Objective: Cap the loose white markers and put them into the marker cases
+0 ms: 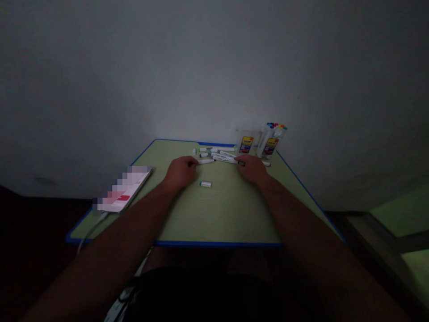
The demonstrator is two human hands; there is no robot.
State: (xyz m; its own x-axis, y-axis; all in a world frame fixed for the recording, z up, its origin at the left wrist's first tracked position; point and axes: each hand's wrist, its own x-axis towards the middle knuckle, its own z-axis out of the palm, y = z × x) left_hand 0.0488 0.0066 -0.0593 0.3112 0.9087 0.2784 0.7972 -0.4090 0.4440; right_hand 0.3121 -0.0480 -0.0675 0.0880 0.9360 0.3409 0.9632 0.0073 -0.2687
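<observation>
My left hand (pixel 182 172) is closed in a pinch on the end of a slim white marker (pixel 205 162), its dark tip pointing right. On the right, my right hand (pixel 253 168) has its fingers closed around the end of another white marker (pixel 229 160), partly hidden by the fingers. Between and behind the hands lies a loose pile of white markers (pixel 221 154), some with green or dark blue ends. A loose white cap with a green end (pixel 205 184) lies nearer to me. Another small white cap (pixel 194 151) is beyond my left hand.
Toward the back right stand a clear plastic case (pixel 246 143) with a yellow label and a second case (pixel 271 145) full of colourful-ended markers. A tablet (pixel 125 190) with a cable (pixel 89 232) lies at the left of the blue-edged table (pixel 221 219). A wall rises behind.
</observation>
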